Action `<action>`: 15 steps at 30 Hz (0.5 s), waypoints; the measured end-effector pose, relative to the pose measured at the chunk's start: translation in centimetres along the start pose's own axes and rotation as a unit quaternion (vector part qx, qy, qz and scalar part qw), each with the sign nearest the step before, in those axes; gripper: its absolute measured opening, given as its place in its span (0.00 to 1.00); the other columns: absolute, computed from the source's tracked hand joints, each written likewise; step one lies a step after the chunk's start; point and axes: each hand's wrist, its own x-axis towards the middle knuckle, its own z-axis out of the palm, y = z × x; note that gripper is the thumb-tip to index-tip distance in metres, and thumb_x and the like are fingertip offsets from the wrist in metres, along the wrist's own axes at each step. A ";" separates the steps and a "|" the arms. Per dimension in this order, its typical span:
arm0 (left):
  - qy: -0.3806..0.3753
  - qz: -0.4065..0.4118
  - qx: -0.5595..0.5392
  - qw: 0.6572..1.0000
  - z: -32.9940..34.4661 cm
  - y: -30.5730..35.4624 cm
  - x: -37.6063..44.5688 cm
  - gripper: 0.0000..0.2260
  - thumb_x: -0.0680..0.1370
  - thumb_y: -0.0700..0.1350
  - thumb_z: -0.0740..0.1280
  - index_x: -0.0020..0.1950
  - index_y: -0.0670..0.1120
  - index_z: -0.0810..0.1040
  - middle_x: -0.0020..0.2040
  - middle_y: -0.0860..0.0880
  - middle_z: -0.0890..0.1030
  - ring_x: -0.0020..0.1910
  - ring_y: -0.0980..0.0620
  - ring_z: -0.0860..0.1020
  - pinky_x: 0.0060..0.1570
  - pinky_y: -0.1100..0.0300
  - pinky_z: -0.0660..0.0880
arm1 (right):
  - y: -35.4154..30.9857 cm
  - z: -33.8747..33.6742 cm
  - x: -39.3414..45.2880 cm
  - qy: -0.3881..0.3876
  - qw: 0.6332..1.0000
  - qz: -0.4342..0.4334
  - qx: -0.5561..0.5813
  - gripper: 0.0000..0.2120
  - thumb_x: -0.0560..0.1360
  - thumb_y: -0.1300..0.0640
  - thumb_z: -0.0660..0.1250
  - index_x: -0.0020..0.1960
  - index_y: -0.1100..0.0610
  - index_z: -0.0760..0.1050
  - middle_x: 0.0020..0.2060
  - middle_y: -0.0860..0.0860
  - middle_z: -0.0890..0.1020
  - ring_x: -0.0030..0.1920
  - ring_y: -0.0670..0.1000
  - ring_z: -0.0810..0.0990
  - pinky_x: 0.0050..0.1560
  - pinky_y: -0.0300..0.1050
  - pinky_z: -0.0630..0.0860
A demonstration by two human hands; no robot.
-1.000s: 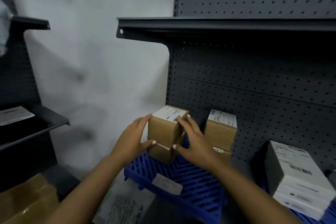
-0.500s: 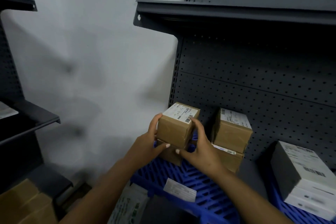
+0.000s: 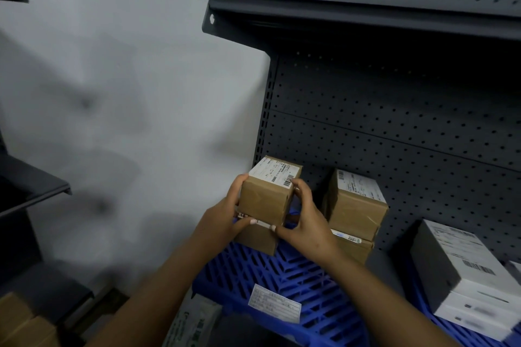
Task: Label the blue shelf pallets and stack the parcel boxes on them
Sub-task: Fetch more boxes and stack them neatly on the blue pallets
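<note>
A brown parcel box with a white shipping label on top sits on a lower brown box at the back left of the blue pallet. My left hand grips the top box's left side and my right hand grips its right side. A white paper label lies on the pallet's front. To the right stands a second stack of two brown boxes.
A dark pegboard shelf unit backs the pallet, with a shelf edge overhead. White boxes sit on another blue pallet at the right. Cardboard boxes lie at the lower left, under another dark shelf. A plastic-wrapped packet lies below the pallet.
The view has shifted left and closer. Both hands stay on the top brown box, which has settled more squarely onto the lower one.
</note>
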 end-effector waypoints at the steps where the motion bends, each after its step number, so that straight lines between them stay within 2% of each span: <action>1: 0.002 0.001 0.001 1.000 0.0 -0.2 0.1 0.39 0.75 0.51 0.70 0.65 0.77 0.43 0.57 0.74 0.65 0.50 0.66 0.76 0.47 0.68 0.74 | 0.0 0.1 0.2 0.002 1.000 0.001 -0.002 0.46 0.66 0.51 0.76 0.71 0.36 0.48 0.69 0.46 0.69 0.62 0.49 0.74 0.56 0.50 0.78; 7: 0.000 0.008 0.009 1.000 0.1 -1.1 0.8 0.40 0.75 0.52 0.70 0.66 0.77 0.41 0.61 0.67 0.66 0.53 0.60 0.75 0.52 0.61 0.75 | 0.1 0.1 0.9 0.001 1.000 -0.002 -0.010 0.46 0.66 0.53 0.77 0.69 0.36 0.48 0.68 0.45 0.69 0.60 0.46 0.73 0.53 0.41 0.76; 10: 0.002 0.007 0.009 1.000 0.1 -1.5 1.3 0.39 0.75 0.51 0.70 0.67 0.75 0.42 0.61 0.61 0.70 0.52 0.58 0.77 0.51 0.57 0.77 | 0.0 0.5 1.5 -0.002 1.000 0.007 -0.008 0.46 0.67 0.54 0.76 0.70 0.36 0.47 0.67 0.48 0.70 0.59 0.47 0.74 0.52 0.42 0.77; 15: 0.003 0.009 0.016 1.000 0.0 -2.0 2.2 0.39 0.75 0.51 0.69 0.69 0.73 0.43 0.60 0.59 0.72 0.50 0.57 0.78 0.49 0.55 0.78 | 0.1 0.4 2.3 -0.009 1.000 0.014 -0.003 0.46 0.68 0.54 0.76 0.70 0.37 0.47 0.66 0.48 0.71 0.60 0.46 0.73 0.54 0.40 0.75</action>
